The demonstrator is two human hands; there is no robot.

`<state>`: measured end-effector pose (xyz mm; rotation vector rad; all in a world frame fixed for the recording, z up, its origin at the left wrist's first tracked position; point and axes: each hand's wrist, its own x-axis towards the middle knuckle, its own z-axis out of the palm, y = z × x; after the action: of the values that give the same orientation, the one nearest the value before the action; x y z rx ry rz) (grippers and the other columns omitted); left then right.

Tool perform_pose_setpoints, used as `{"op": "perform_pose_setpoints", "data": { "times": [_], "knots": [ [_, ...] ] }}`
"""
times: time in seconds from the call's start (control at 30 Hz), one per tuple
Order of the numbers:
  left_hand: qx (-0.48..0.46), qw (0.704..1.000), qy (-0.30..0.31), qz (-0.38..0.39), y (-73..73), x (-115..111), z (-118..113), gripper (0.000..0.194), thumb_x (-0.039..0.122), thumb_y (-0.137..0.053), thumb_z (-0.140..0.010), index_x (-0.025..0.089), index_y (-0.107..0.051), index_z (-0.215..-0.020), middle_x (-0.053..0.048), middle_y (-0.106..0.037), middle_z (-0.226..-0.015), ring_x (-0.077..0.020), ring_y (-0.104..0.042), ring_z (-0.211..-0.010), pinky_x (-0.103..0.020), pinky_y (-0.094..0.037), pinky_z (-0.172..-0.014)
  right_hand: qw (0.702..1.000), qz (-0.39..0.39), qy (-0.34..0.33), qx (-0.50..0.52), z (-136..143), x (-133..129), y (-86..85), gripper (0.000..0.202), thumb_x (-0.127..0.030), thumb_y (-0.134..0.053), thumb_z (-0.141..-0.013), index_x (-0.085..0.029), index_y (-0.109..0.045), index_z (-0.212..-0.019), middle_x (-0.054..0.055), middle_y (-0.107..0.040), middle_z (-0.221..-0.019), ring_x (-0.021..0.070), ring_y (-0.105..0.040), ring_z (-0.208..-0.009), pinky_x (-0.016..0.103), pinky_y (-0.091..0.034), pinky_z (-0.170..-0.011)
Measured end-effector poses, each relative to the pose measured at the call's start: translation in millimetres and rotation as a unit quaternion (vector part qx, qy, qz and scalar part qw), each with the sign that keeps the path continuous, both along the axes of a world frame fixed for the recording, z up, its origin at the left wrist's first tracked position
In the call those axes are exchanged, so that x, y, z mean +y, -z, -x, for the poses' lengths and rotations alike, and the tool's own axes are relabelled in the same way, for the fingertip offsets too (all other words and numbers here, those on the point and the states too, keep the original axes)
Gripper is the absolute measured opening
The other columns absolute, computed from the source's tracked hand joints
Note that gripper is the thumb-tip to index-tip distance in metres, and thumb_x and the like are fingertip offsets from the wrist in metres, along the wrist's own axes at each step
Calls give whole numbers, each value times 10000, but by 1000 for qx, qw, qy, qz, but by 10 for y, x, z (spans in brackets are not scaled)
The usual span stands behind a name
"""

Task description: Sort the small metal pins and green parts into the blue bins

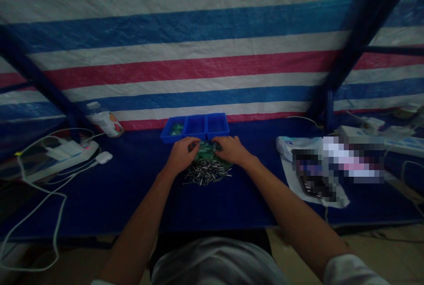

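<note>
A heap of small green pieces (206, 150), too small to make out in detail, lies between my two hands. My left hand (183, 154) is curled in against the heap's left side, fingers and thumb bent round some pieces at its edge. From the other side, my right hand (231, 149) closes on the heap's right edge with its fingers bent inward. Just nearer to me, a loose pile of thin silvery metal pins (207, 172), perhaps nails or rivets, spreads over the blue tabletop (139, 196). The fingertips are partly hidden among the green pieces.
Behind my hands stand three joined blue bins (217, 125); the left one holds green pieces. A bottle (111, 122) and a power strip (79, 157) with white cables are at left. A white plastic bag (291, 146) and another power strip (391, 141) are at right.
</note>
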<state>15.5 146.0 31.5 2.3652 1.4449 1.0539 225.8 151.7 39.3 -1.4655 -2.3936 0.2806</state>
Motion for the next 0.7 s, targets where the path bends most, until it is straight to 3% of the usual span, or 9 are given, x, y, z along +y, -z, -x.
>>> {"op": "perform_pose_setpoints", "data": {
  "times": [0.27, 0.53, 0.7],
  "knots": [
    [-13, 1000, -7, -9, -23, -9, -4, 205, 243, -567, -862, 195, -717, -994, -49, -712, -843, -190, -634, -734, -337, -490, -730, 1000, -9, 1, 17, 13, 25, 23, 381, -223, -614, -844, -251, -629, -1223, 73, -724, -1127, 291, -630, -1092, 473, -380, -932],
    [-2, 1000, -5, -3, 9, 11, 5, 201, 241, -573, -865, 195, -712, -1002, -38, -701, -808, -187, -627, -713, -331, -489, -713, 999, -24, -10, 37, 56, -17, 2, 372, -98, -514, -841, -237, -686, -1140, 60, -741, -964, 236, -657, -950, 392, -429, -833],
    [-7, 1000, -7, -6, 2, 13, 8, 198, 225, -570, -857, 188, -710, -993, -37, -710, -819, -181, -627, -712, -323, -484, -712, 999, -40, 12, 19, 57, -17, 2, 345, -206, -564, -847, -230, -675, -1174, 90, -716, -1092, 269, -623, -1055, 427, -443, -869]
  ]
}}
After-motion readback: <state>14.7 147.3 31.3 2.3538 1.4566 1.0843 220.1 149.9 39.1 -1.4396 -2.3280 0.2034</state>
